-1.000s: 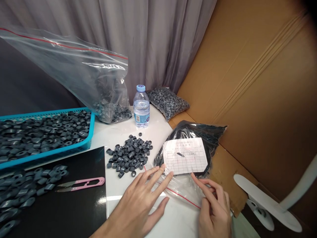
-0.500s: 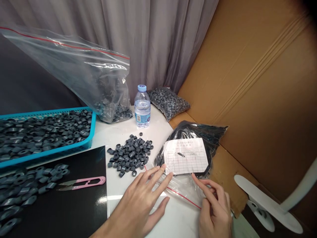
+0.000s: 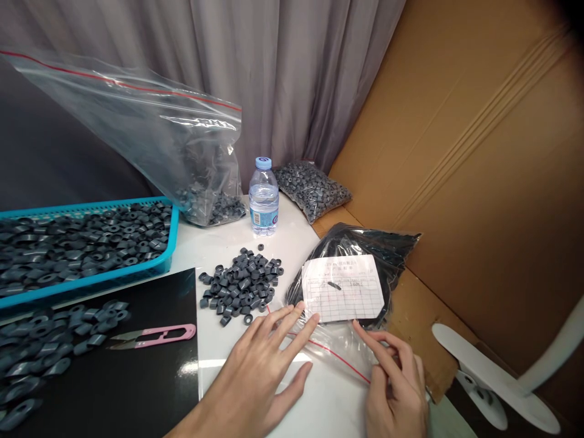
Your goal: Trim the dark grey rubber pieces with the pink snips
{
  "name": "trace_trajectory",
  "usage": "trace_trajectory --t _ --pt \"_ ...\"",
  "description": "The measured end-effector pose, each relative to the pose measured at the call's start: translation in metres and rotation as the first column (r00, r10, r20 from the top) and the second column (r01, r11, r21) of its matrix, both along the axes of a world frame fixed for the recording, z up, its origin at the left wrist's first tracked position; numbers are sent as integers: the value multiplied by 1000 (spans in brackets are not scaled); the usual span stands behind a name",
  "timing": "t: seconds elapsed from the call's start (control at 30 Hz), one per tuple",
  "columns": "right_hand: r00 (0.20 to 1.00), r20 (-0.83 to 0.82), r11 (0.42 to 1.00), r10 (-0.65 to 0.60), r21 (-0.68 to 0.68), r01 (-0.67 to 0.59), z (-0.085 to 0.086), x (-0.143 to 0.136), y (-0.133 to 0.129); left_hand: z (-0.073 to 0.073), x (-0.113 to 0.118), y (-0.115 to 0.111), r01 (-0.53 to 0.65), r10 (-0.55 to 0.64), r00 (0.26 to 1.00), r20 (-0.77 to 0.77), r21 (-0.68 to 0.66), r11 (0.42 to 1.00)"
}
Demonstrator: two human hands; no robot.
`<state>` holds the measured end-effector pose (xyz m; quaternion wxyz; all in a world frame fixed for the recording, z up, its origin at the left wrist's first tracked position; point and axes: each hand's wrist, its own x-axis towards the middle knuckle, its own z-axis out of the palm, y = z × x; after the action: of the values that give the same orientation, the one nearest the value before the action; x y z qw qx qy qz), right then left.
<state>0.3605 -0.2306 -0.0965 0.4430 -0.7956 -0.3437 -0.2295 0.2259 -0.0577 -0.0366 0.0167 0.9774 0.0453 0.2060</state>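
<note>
A clear zip bag of black contents [image 3: 347,240] lies on the table with a white printed form [image 3: 344,289] on top of it. The form has a grid and some handwriting. My left hand [image 3: 269,359] is open, fingers spread, its fingertips on the form's lower left edge and the bag. At the form's lower right edge, the index finger of my right hand [image 3: 395,380] is stretched out and touches it. The other fingers of that hand are bent, with nothing seen in them. Between both hands runs the bag's red zip line [image 3: 340,359].
Small grey rings form a pile [image 3: 244,283] left of the bag. A blue basket [image 3: 171,240] holds more, and pink thread snips [image 3: 159,334] lie on a black board [image 3: 150,389]. Behind stand a water bottle [image 3: 263,198], an upright zip bag [image 3: 196,146] and a filled bag [image 3: 312,188].
Both hands hold nearly the same positions on the form and bag. The view has shifted very slightly; nothing was taken up or let go.
</note>
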Motion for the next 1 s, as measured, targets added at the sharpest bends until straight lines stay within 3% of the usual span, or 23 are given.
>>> trace_trajectory --t 0.5,0.8,1.0 --pt "999 27 999 -40 30 40 3 -3 4 -2 -2 1 -9 7 999 -50 -42 999" --pt "985 169 992 -23 127 1 17 -10 8 0 -2 0 -1 0 1000 -23 -68 998" --pt "965 262 1000 28 -16 -25 29 -16 10 0 -3 0 15 -17 999 -28 -59 998"
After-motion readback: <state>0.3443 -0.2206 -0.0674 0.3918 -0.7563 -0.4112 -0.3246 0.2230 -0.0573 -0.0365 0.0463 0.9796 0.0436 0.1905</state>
